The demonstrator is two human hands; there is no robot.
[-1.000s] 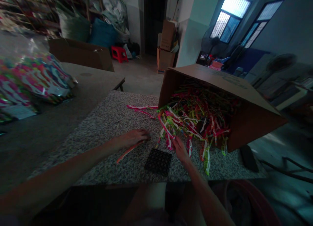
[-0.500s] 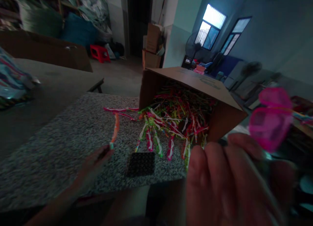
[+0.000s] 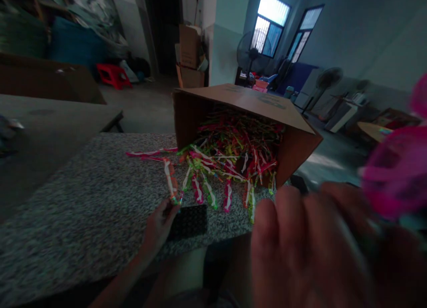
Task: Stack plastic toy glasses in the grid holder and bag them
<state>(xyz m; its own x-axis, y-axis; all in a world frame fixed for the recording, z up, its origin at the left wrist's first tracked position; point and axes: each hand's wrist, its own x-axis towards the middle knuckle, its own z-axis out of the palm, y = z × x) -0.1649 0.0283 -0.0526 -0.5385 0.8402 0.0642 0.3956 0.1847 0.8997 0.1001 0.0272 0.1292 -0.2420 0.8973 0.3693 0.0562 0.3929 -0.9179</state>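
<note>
My left hand (image 3: 158,226) is closed, pinching the lower end of an orange-and-white plastic strip (image 3: 171,181) with a greenish tip. The strip stands upright above the fingers, just left of several pink, green and orange strips (image 3: 227,195) on the speckled tabletop. Close to the camera, my right hand (image 3: 310,246) is large, blurred and curled shut. A see-through pink plastic piece (image 3: 396,170) with rounded lobes sticks up beyond its fingers and appears to be held in it; the grip itself is hidden.
A cardboard box (image 3: 247,94) lies on its side, its open mouth spilling coloured strips. A flat black patterned rectangle (image 3: 190,221) rests by my left hand. Another table (image 3: 56,121) stands at the left; a red stool (image 3: 114,75) and fans (image 3: 328,78) are further back.
My left hand has moved right with the orange-and-white strip, up to the black rectangle. The pink plastic piece has shifted right, partly out of view. The camera view has turned slightly.
</note>
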